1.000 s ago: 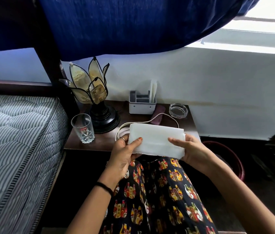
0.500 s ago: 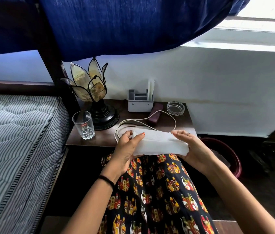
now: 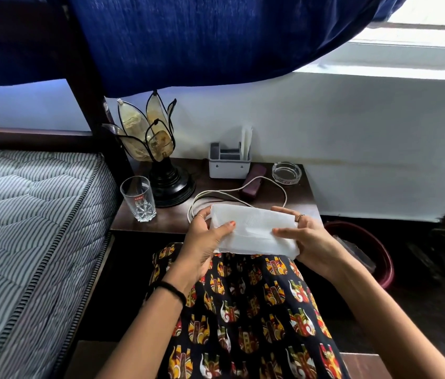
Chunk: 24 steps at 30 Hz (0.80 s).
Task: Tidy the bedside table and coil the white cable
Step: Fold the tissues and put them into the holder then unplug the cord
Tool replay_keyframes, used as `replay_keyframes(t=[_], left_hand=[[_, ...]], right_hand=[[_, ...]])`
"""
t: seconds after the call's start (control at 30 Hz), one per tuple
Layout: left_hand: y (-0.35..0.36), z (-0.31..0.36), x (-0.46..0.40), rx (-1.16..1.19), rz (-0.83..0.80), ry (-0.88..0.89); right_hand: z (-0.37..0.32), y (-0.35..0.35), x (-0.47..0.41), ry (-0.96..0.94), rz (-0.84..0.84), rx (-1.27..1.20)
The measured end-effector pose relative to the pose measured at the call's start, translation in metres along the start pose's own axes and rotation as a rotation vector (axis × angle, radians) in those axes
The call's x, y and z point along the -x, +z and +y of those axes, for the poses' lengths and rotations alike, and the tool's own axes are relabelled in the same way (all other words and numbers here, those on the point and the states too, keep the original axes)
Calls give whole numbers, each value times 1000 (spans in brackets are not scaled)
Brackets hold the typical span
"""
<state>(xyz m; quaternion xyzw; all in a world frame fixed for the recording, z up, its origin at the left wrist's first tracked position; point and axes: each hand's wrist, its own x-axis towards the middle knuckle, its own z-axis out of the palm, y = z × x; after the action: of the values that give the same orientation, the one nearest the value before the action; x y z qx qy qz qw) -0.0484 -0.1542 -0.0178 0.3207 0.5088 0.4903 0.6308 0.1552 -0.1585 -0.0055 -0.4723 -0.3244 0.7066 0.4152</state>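
Both hands hold a folded white cloth (image 3: 254, 231) above the front edge of the dark bedside table (image 3: 161, 222). My left hand (image 3: 205, 239) grips its left end with the thumb on top. At its right end my right hand (image 3: 308, 239) grips it. The white cable (image 3: 243, 190) lies in loose loops on the table just behind the cloth, partly hidden by it and by my fingers. One loop runs over a dark maroon case (image 3: 254, 181).
On the table stand a drinking glass (image 3: 138, 198) at the left, a petal-shaped lamp (image 3: 158, 160), a grey organiser (image 3: 229, 162) at the back and a glass ashtray (image 3: 287, 172). A striped mattress (image 3: 30, 228) lies left. A dark red bin (image 3: 363, 242) sits on the floor right.
The cloth has been folded narrower and tilted flatter between my hands. The hands stayed over the table's front edge; the view shifted slightly.
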Motion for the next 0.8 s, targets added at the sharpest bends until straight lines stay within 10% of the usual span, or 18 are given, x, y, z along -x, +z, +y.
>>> replay_keyframes(t=[0.8], left_hand=[[-20, 20, -1, -52, -134, 21]], right_hand=[[-12, -2, -1, -176, -63, 102]])
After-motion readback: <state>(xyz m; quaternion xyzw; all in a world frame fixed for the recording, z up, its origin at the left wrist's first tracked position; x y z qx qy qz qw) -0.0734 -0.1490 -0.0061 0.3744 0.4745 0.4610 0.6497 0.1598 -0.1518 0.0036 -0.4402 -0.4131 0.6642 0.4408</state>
